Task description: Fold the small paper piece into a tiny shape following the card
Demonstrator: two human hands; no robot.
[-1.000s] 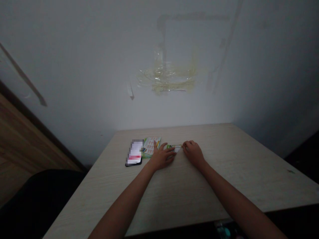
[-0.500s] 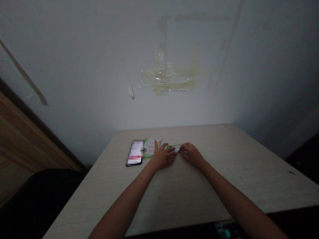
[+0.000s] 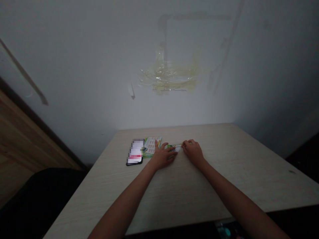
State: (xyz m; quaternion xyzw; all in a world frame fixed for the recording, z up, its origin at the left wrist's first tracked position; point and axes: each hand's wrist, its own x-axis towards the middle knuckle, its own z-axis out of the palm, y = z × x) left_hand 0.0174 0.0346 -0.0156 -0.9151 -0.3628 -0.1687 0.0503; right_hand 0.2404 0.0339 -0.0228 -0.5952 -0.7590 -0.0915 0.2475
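A small green and white packet (image 3: 174, 146) lies flat on the pale wooden table (image 3: 224, 172), far from me. My left hand (image 3: 161, 156) rests on the table with fingers stretched out, its fingertips pressing the packet's left end. My right hand (image 3: 192, 151) has its fingers curled at the packet's right end, pinching or pressing it. The middle of the packet shows between the two hands.
A black phone (image 3: 135, 153) with a lit screen lies left of my left hand. Beside it a green printed leaflet (image 3: 151, 146) lies flat. The white wall behind the table carries yellowed tape residue (image 3: 169, 78). A dark seat (image 3: 37, 199) stands at lower left.
My right hand slid left along the packet toward the left hand, then drew back right to the packet's end. The left hand stayed put.
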